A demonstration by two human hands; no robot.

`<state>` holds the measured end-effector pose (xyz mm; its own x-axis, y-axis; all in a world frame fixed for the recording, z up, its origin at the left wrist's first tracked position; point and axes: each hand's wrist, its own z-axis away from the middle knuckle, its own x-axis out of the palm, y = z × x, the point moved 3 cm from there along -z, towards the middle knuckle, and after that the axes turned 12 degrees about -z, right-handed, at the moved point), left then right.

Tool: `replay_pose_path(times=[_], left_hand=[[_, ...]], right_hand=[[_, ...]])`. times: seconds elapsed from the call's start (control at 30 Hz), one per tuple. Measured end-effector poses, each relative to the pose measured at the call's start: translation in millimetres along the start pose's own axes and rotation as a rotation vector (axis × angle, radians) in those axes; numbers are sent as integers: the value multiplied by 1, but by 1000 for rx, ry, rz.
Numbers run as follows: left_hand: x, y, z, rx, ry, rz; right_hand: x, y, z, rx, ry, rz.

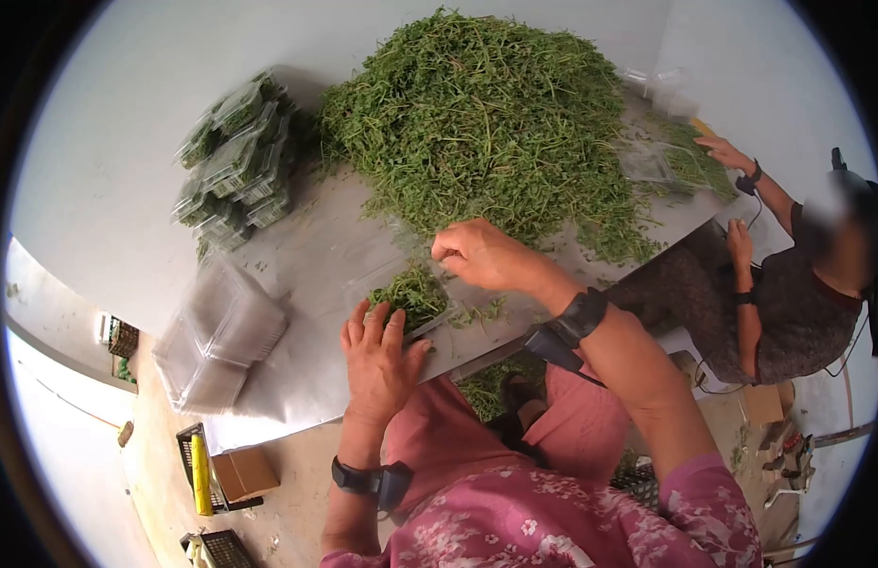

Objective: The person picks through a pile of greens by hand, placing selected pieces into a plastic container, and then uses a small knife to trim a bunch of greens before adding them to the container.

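Note:
An open clear plastic container [445, 317] filled with green leafy sprigs [412, 292] lies near the table's front edge. My left hand [382, 355] rests with spread fingers on the near left side of these greens. Just above their right side, my right hand [481, 254] is closed with fingers curled; what it holds, if anything, is hidden. Behind my hands rises a large heap of the same greens [486, 123]. A few loose sprigs [481, 312] lie right of the container.
Filled clear boxes [235, 161] are stacked at the back left, with nested clear containers [216, 327] nearer on the left. At the right, a co-worker [789, 303] reaches toward greens on the table. A cardboard box [245, 474] and black crates stand on the floor.

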<state>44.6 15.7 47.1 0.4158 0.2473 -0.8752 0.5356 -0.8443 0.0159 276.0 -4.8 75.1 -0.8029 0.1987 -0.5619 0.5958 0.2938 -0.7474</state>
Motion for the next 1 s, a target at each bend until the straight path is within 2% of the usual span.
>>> replay_pose_path(times=[0.3, 0.5, 0.67, 1.0], left_hand=[[1, -1, 7, -60, 68, 25], [3, -5, 12, -104, 61, -33], [-6, 2, 11, -124, 107, -33], [0, 5, 4, 4, -75, -101]], right_hand=[[-20, 12, 10, 56, 49, 35], [-55, 29, 15, 236, 186, 60], [-76, 50, 27, 298, 311, 77], [-85, 89, 33, 464, 262, 115]])
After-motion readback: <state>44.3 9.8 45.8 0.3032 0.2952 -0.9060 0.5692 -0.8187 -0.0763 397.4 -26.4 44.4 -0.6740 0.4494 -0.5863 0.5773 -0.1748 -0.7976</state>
